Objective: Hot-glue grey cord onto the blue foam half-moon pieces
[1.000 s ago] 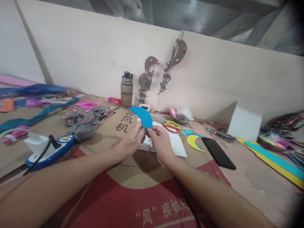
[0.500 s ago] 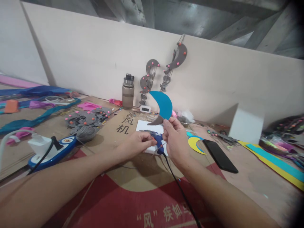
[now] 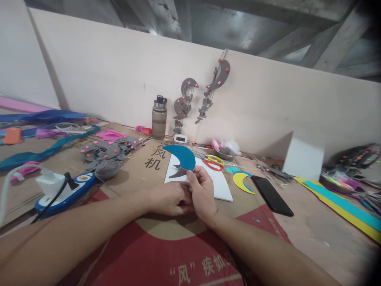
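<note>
My right hand (image 3: 203, 192) pinches a blue foam crescent (image 3: 182, 155) by its lower tip, and a grey piece (image 3: 177, 173) sticks out under it. The crescent hovers low over a white sheet (image 3: 222, 187) on the cardboard-covered table. My left hand (image 3: 166, 198) lies curled on the table, tucked against and partly behind the right hand. The blue glue gun it touched a moment ago is hidden from view now.
Red and yellow scissors (image 3: 213, 162), a yellow crescent (image 3: 241, 180) and a black phone (image 3: 272, 195) lie to the right. A bottle (image 3: 159, 117) and hanging grey moons (image 3: 186, 99) stand at the back wall. A grey yarn ball (image 3: 104, 169) and a blue-and-white device (image 3: 64, 188) sit on the left.
My right hand raised the blue crescent, then lowered it back over the white sheet. My left hand let go of the crescent, reached the glue gun and drew in beside the right hand.
</note>
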### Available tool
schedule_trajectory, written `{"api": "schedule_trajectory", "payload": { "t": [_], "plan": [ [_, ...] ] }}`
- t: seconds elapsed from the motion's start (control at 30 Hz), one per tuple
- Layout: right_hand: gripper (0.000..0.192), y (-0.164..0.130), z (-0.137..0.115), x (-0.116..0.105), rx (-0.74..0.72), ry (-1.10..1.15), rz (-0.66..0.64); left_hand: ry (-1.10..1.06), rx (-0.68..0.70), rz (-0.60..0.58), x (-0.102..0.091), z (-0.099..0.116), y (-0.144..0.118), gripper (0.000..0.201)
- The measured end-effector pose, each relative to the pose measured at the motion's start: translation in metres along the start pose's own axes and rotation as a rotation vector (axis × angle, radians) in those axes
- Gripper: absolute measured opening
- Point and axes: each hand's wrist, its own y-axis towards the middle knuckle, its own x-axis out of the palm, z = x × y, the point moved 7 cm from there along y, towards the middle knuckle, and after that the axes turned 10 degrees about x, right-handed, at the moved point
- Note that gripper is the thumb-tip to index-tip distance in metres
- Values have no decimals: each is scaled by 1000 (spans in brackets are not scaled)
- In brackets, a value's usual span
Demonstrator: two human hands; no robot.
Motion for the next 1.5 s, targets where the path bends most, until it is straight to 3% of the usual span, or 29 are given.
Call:
{"api": "schedule_trajectory", "payload": {
  "t": [0.17, 0.33, 0.53, 1.3, 1.4, 1.5],
  "plan": [
    [18, -1, -2, 2, -34, -64, -16, 59, -33, 56, 2, -2, -2, 18],
    [19, 0, -1, 3, -71, -72, -18, 255, -103, -16, 0, 0, -2, 19],
    [20, 3, 3, 4, -83, -81, -26, 225, -196, -47, 1, -6, -3, 20],
    [17, 6, 2, 2, -30, -12, -81, 172, -160, -26, 4, -10, -2, 16],
    [18, 9, 3, -1, -10, 8, -58, 261, -149, 12, -2, -7, -1, 14],
    [19, 13, 6, -4, 30, 44, -38, 333, -80, 130, -16, 4, 0, 13]
  ]
}}
